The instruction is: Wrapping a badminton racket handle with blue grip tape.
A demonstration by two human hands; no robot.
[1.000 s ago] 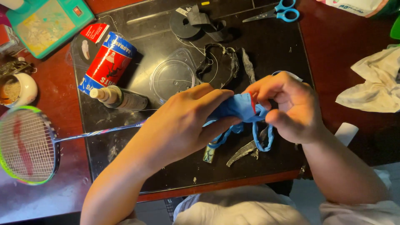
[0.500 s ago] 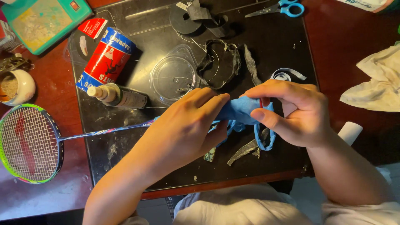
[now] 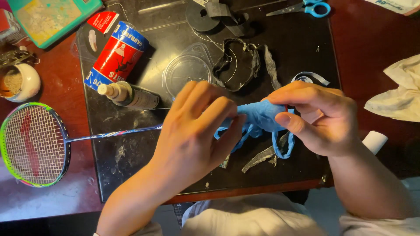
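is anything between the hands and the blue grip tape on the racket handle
Nothing visible. The right hand pinches the blue grip tape directly, and the left hand closes over the handle end beside it.

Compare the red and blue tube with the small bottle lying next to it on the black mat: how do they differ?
The red and blue tube is wider and longer; the small bottle is slimmer and shorter. The tube is brightly coloured red, blue and white; the bottle is dark with a pale cap. The tube slants up to the right; the bottle points its cap up-left. Both lie on their sides on the black mat, untouched by either hand.
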